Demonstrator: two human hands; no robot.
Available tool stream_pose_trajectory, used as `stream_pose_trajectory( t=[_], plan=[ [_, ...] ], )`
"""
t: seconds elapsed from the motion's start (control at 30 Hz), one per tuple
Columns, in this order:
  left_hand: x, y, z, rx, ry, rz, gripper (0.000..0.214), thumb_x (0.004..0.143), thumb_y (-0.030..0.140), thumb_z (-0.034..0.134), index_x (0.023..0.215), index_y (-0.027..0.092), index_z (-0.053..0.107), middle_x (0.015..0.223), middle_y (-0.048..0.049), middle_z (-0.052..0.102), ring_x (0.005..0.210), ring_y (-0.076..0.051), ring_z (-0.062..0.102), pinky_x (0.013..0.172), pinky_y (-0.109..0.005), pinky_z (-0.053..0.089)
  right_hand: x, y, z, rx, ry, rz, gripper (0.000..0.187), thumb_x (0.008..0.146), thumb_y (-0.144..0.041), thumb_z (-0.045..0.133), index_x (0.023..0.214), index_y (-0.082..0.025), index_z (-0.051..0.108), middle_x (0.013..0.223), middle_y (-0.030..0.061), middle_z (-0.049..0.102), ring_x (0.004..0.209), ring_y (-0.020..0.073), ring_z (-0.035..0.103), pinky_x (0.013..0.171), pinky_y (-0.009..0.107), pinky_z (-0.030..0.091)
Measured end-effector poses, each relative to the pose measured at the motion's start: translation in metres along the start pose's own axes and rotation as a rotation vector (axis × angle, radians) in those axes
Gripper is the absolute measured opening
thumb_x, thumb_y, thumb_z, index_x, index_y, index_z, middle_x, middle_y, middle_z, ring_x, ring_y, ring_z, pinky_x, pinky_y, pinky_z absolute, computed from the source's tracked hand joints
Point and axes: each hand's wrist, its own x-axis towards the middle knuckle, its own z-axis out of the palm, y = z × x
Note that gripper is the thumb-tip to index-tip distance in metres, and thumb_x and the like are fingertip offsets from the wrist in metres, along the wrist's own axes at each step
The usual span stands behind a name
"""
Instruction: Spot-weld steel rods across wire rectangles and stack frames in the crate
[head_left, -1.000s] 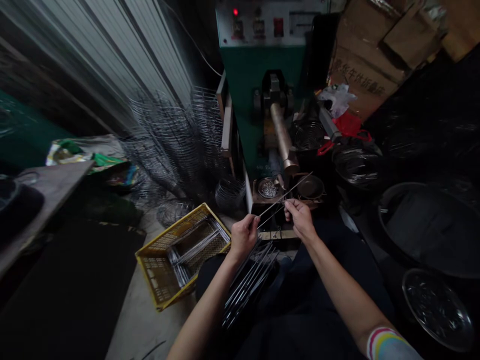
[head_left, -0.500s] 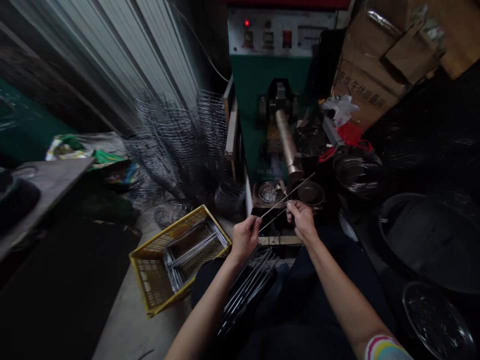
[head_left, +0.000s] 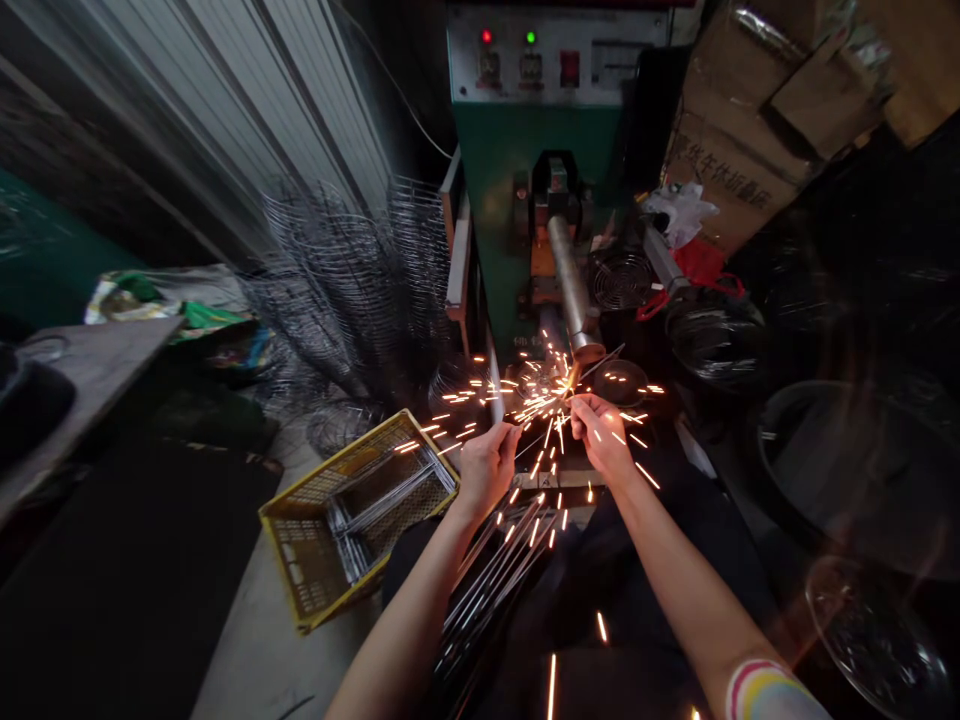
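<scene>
Thin, straight grey metal rod [head_left: 612, 356] is slanting through the orange sparks [head_left: 555, 400], just below the dull brassy metal cylinder [head_left: 567, 275] on the green metal machine [head_left: 487, 180]. From where I'm watching remotely, both grips are closed on it: the bare left hand [head_left: 487, 462] is pinching toward one end, the bare right hand [head_left: 602, 432] is pinching close beside the glow, though glare's hiding the exact contact. I'm reckoning the spread hold is steadying the rod and setting its angle. Can't tell if it's touching the cylinder. The loose bundle of shiny metal rods [head_left: 495, 572] is lying below the left wrist, and the yellow plastic mesh crate [head_left: 294, 560] is sitting just left, probably for easy reach.
</scene>
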Motion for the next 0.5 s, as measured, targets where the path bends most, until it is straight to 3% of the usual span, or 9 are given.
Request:
stream_pose_trajectory(
  t=[0.23, 0.5],
  plan=[
    [-0.001, 0.005, 0.0, -0.031, 0.015, 0.004, 0.03, 0.094, 0.034, 0.047, 0.075, 0.017, 0.062, 0.058, 0.001, 0.056, 0.051, -0.01, 0.047, 0.053, -0.022, 0.031, -0.001, -0.003, -0.002, -0.006, 0.005, -0.019, 0.032, 0.072, -0.042, 0.075, 0.065, -0.017, 0.057, 0.057, -0.0039, 0.052, 0.044, 0.0053, 0.041, 0.039, 0.017, 0.033],
    [0.015, 0.008, 0.02, -0.053, 0.012, 0.028, 0.031, 0.094, 0.034, 0.047, 0.07, 0.018, 0.058, 0.055, 0.0019, 0.051, 0.049, -0.009, 0.043, 0.051, -0.022, 0.029, 0.006, -0.017, -0.015, -0.036, 0.071, -0.021, 0.031, 0.067, -0.042, 0.076, 0.068, -0.017, 0.058, 0.056, -0.0051, 0.052, 0.044, 0.0047, 0.042, 0.039, 0.017, 0.031]
  ],
)
